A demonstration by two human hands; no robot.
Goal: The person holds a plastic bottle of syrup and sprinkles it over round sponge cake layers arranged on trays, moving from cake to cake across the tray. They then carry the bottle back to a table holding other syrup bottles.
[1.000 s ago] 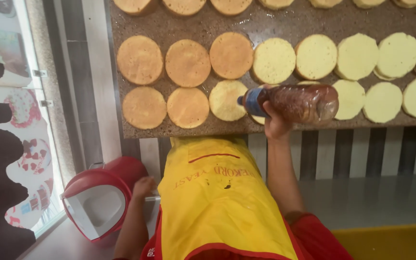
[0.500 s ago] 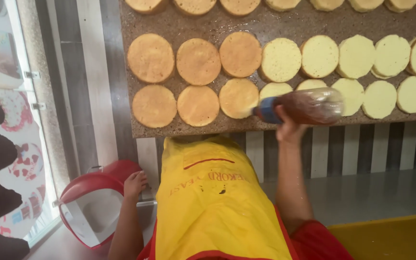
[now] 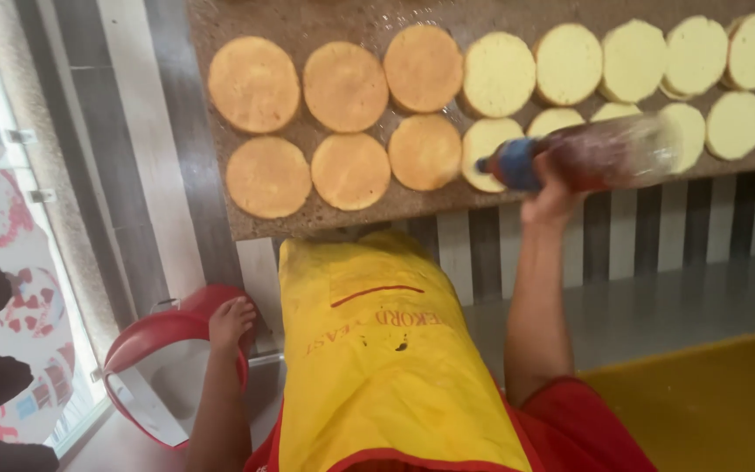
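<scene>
Over worktop (image 3: 308,17) cake rounds (image 3: 342,86), right hand (image 3: 550,194) clamped on bottle (image 3: 589,157); left hand (image 3: 231,322) fingers spread, resting on red bin (image 3: 137,343).

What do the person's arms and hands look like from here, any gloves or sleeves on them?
Both hands are bare: no gloves, rings or watch show on the left hand or the right hand. The forearms are uncovered too. A red short sleeve shows at the right upper arm, part of a red top worn under a yellow apron with red trim and red printing. No cables or markings appear on the arms.
</scene>
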